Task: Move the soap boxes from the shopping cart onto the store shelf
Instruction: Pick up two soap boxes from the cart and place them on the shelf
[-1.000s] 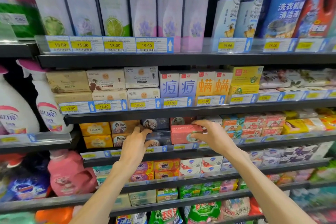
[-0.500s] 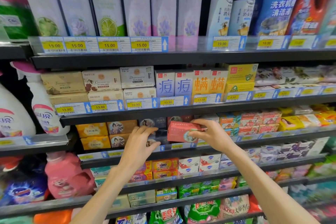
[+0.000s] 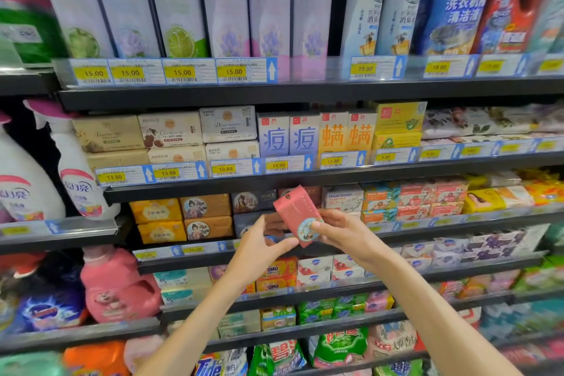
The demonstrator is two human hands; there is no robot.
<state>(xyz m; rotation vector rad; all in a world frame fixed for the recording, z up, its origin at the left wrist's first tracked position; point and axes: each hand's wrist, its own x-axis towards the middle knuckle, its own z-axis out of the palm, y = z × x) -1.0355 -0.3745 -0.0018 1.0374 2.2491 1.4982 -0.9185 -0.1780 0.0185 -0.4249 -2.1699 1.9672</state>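
Observation:
A red soap box [image 3: 293,211] with a round picture on its front is tilted in the air, just in front of the third shelf [image 3: 195,250] from the top. My right hand [image 3: 341,233] pinches its lower right end with thumb and fingers. My left hand [image 3: 262,246] touches the box's lower left corner with its thumb and fingertips. Behind the box, dark soap boxes [image 3: 251,201] and another red box [image 3: 311,192] stand on that shelf. The shopping cart is out of view.
Yellow and brown soap boxes [image 3: 183,218] fill the shelf to the left, Goat Soap boxes [image 3: 343,197] to the right. Boxed soaps [image 3: 274,137] sit one shelf up, tall bottles [image 3: 225,3] above them. Detergent bottles [image 3: 116,284] stand at lower left.
The red box has come out from the shelf toward me and tipped onto its end. My left hand left the dark boxes and moved right to meet the box.

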